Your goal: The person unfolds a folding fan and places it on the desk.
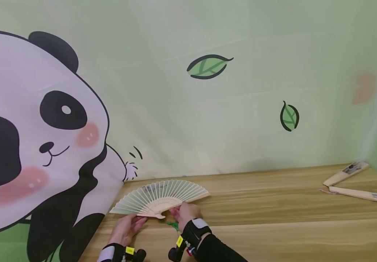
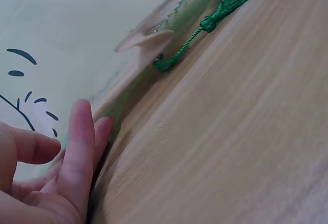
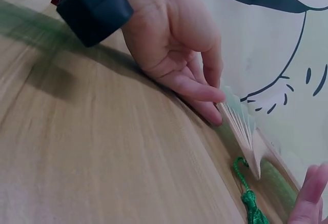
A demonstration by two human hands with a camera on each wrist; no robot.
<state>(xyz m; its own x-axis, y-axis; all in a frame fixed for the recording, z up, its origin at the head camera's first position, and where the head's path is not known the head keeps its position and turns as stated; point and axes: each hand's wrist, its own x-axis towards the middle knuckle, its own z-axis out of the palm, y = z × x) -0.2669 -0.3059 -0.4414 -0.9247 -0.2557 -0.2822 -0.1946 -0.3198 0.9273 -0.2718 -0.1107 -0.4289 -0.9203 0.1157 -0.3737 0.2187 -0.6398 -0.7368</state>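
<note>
A spread folding fan [image 1: 162, 198], with pale green leaf and light wooden ribs, stands low over the table, its pivot end toward me. My left hand [image 1: 124, 229] is at the fan's left guard, fingers nearly straight along that near edge. In the left wrist view, the left hand's thumb and fingers [image 2: 77, 157] show some space between them. On the other side, my right hand [image 1: 186, 214] pinches the fan's right part between thumb and fingers, plain in the right wrist view. A green tassel [image 3: 249, 203] hangs from the pivot onto the wood.
Two folded fans [image 1: 347, 173] [image 1: 365, 194] lie angled at the table's far right. Behind the wood-grain tabletop [image 1: 257, 203] rises a pale green backdrop [image 1: 162, 120] printed with a panda [image 1: 60, 145] and leaves. Both wrists wear black camera straps.
</note>
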